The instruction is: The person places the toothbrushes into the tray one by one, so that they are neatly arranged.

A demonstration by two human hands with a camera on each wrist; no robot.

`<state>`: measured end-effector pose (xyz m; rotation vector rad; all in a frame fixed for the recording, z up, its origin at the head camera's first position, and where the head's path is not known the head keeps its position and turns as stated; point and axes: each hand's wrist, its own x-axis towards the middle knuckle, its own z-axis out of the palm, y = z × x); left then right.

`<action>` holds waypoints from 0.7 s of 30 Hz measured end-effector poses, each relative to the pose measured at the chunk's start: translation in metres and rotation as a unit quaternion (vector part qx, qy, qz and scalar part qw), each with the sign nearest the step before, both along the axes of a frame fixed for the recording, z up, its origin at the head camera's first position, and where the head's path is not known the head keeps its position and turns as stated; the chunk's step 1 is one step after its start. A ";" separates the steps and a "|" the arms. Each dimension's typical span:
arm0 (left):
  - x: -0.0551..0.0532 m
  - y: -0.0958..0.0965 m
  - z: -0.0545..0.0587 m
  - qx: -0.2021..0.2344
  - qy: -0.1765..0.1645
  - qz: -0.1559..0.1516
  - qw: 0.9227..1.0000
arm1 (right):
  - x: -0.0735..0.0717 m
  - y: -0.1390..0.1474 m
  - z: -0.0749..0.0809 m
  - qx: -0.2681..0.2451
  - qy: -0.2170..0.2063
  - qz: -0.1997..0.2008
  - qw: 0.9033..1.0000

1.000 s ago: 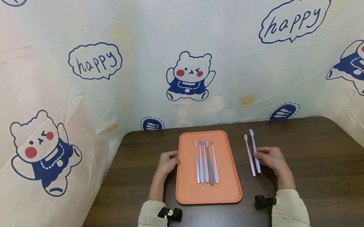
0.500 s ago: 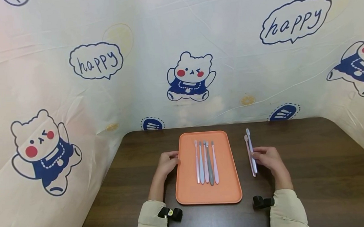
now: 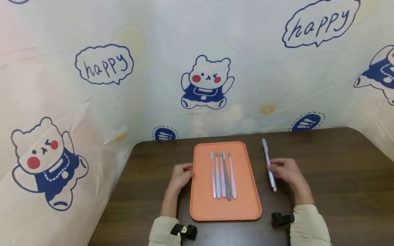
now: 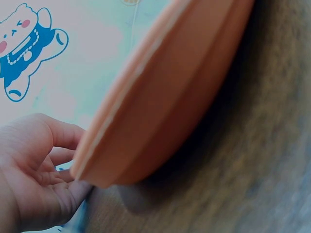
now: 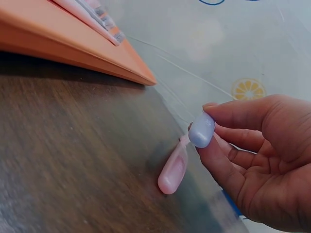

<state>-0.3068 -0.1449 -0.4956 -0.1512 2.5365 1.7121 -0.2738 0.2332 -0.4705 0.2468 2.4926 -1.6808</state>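
My left hand (image 3: 181,175) grips the left rim of an orange tray (image 3: 225,212); in the left wrist view its thumb and fingers (image 4: 65,135) pinch that rim. Several toothbrushes in pink, light blue and grey lie side by side on the tray, among them a grey toothbrush (image 3: 227,180). To the right of the tray, my right hand (image 3: 287,170) pinches a pale lavender-blue toothbrush (image 5: 201,130) between thumb and fingertips. That brush is held above a pink toothbrush (image 5: 173,170) on the table and mostly covers it in the head view.
The dark wooden table (image 3: 344,175) spreads around the tray. Behind it and at both sides hangs a pale sheet (image 3: 162,84) printed with bears and "happy" bubbles. Each wrist wears a black camera strap.
My right hand has moved left with the lavender-blue toothbrush, from beside the pink toothbrush to over it. My left hand and the tray have stayed in place.
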 end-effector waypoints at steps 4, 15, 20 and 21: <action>0.000 0.000 0.000 -0.001 0.002 -0.002 1.000 | -0.001 -0.001 -0.001 -0.007 0.000 0.005 1.000; -0.001 -0.002 -0.002 -0.003 0.006 -0.003 1.000 | -0.002 -0.009 0.000 -0.014 0.000 0.007 1.000; -0.001 -0.002 -0.004 -0.003 0.005 -0.004 1.000 | -0.002 -0.015 0.001 0.008 0.004 0.013 1.000; -0.001 -0.002 -0.004 -0.003 0.005 -0.004 1.000 | -0.002 -0.016 0.001 0.009 0.005 0.015 1.000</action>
